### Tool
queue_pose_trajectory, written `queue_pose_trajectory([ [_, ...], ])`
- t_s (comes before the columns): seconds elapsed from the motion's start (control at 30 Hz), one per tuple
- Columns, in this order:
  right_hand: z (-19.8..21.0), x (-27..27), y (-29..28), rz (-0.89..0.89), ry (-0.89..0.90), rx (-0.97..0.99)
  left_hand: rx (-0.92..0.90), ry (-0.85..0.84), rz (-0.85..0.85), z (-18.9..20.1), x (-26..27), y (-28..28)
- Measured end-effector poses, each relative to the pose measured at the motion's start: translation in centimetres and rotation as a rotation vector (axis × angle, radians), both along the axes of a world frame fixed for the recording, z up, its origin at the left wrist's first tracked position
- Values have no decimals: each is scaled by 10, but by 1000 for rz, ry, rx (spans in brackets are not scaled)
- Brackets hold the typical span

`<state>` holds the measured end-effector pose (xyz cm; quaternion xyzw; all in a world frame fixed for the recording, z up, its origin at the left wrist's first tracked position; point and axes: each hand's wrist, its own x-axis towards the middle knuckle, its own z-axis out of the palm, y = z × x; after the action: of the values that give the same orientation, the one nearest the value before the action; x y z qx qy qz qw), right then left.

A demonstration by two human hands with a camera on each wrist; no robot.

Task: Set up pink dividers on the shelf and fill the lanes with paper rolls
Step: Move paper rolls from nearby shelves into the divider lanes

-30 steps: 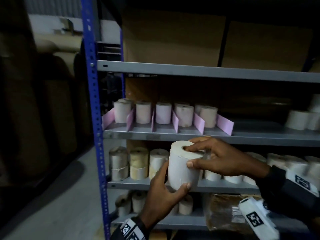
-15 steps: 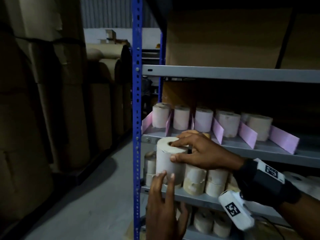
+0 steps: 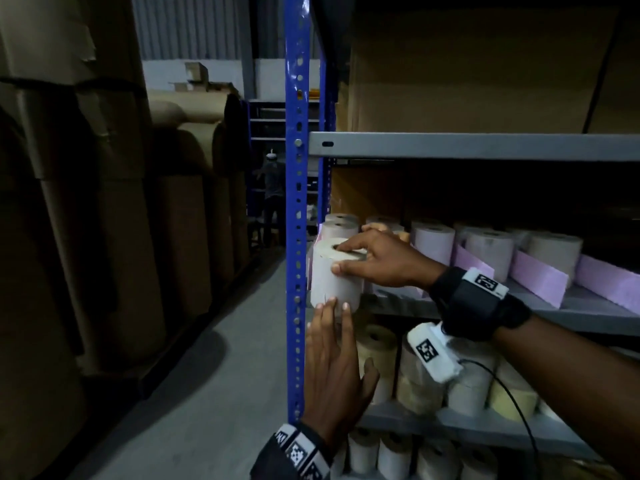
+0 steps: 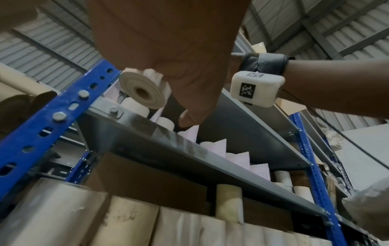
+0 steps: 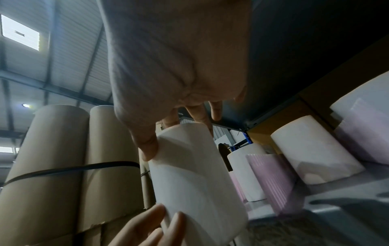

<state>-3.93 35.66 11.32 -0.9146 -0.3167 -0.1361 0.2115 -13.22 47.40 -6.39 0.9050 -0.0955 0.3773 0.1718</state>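
Observation:
My right hand (image 3: 367, 259) grips a white paper roll (image 3: 334, 277) from the top, thumb on its side and fingers over the core hole. The roll (image 5: 195, 179) hangs upright at the left end of the grey shelf (image 3: 585, 308), just in front of the leftmost lane. My left hand (image 3: 332, 362) is below it, straight fingertips touching the roll's bottom edge. Pink dividers (image 3: 538, 280) stand angled along the shelf, with paper rolls (image 3: 488, 245) standing in the lanes between them. In the left wrist view the roll (image 4: 142, 91) shows from beneath, above the shelf edge (image 4: 168, 136).
A blue perforated upright (image 3: 298, 202) stands immediately left of the held roll. Lower shelves carry stacked cream and white rolls (image 3: 377, 351). Tall brown paper reels (image 3: 183, 216) line the aisle on the left. A person (image 3: 273, 192) stands far down the aisle.
My right hand has carried the roll up and left to the shelf's left end. My left hand has let go of its side and now only touches its bottom with straight fingers.

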Motion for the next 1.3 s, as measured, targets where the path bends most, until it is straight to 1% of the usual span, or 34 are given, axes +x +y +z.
queue_pose_trajectory([
  [0.2, 1, 38, 16, -47, 32, -67, -55, 94, -43, 2, 34, 8],
  [0.33, -2, 54, 18, -86, 48, -58, -58, 117, -64, 2, 53, 12],
  [0.43, 4, 63, 21, -107, -11, -156, -43, 177, -76, 0, 68, 13],
  [0.57, 10, 74, 23, -80, 13, -229, -1, 238, -65, -8, 78, 14],
  [0.63, 10, 77, 22, -97, 22, -237, 27, 258, -58, -13, 81, 15],
  [0.87, 9, 83, 24, -129, 31, -233, 58, 249, -57, -17, 85, 16],
  [1.07, 12, 85, 26, -166, 76, -266, 45, 279, -106, -15, 83, 22],
  [1.1, 12, 82, 24, -156, 97, -252, 41, 284, -109, -13, 82, 22],
  [1.17, 13, 71, 18, -105, 124, -138, 26, 296, -120, -5, 78, 23],
  [1.2, 12, 62, 11, -91, 95, -70, 7, 308, -136, -2, 75, 22],
  [1.23, 10, 53, 4, -83, 13, -21, -25, 312, -154, 2, 72, 21],
  [1.3, 1, 30, -17, -98, -154, 8, -97, 287, -211, 8, 62, 15],
])
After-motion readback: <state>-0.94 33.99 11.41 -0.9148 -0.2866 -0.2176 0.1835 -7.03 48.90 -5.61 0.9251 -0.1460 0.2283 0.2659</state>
